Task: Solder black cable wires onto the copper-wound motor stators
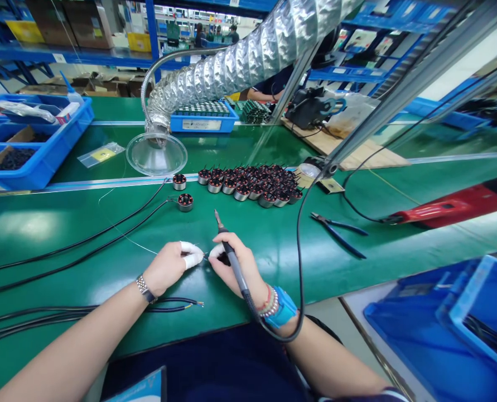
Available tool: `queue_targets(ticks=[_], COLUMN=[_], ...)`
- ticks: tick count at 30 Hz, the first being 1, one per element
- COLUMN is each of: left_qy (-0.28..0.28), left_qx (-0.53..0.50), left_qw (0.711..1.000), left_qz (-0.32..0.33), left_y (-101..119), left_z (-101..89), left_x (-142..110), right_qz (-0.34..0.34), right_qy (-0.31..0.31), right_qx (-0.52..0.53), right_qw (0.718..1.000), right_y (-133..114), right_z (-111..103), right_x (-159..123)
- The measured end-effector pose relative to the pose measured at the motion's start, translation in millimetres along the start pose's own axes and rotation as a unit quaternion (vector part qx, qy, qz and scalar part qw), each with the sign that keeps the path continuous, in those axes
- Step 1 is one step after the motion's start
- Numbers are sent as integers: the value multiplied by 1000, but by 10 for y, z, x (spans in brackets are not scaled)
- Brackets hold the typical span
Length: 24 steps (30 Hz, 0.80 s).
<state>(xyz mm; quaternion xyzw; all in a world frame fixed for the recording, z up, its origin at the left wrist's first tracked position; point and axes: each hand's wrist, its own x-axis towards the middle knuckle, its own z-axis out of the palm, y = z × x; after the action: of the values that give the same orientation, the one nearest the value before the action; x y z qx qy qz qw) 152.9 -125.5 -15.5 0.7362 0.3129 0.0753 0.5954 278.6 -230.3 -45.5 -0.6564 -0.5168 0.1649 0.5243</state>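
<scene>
My left hand (pixel 170 268), with white finger cots on thumb and forefinger, is pinched closed. A thin solder wire (pixel 141 245) runs into it from the left. Across my right hand (pixel 240 265) lies a soldering iron (pixel 235 262), gripped with its tip pointing up and away. The fingertips of both hands nearly meet over a small dark part (pixel 206 256), too small to make out and mostly hidden. Beyond them, two motor stators (pixel 185 202) in metal rings stand near the ends of black cables (pixel 139 224).
A cluster of similar stators (pixel 252 184) stands farther back. Pliers (pixel 340 231) lie to the right. Above hangs a fume extraction hose (pixel 231 67) with a clear hood (pixel 157 155). More cables (pixel 64 315) lie near my left forearm; a blue bin (pixel 64 145) stands left.
</scene>
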Motion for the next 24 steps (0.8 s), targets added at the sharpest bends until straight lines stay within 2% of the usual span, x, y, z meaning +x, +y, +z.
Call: queue_targets(ticks=[4, 6, 9, 13, 19, 21, 24], left_qy=[29, 34, 25, 22, 17, 15, 11], left_qx=[67, 71, 42, 13, -1, -3, -3], left_qw=[997, 996, 999, 1000, 999, 999, 1000], left_qz=[39, 40, 16, -17, -30, -30, -29], left_y=[32, 23, -11, -27, 10, 8, -6], left_z=[22, 23, 13, 3, -2, -2, 2], left_x=[-45, -43, -9, 30, 28, 30, 37], right_qz=[-33, -63, -75, -42, 13, 5, -33], right_qy=[34, 28, -8, -48, -106, -111, -112], right_qx=[-132, -169, -129, -68, 64, 88, 65], right_qw=[990, 983, 989, 996, 992, 990, 991], right_y=[-111, -133, -94, 49, 157, 141, 107], right_z=[97, 66, -101, -307, -237, -202, -190], right_x=[-3, -12, 2, 97, 225, 245, 265])
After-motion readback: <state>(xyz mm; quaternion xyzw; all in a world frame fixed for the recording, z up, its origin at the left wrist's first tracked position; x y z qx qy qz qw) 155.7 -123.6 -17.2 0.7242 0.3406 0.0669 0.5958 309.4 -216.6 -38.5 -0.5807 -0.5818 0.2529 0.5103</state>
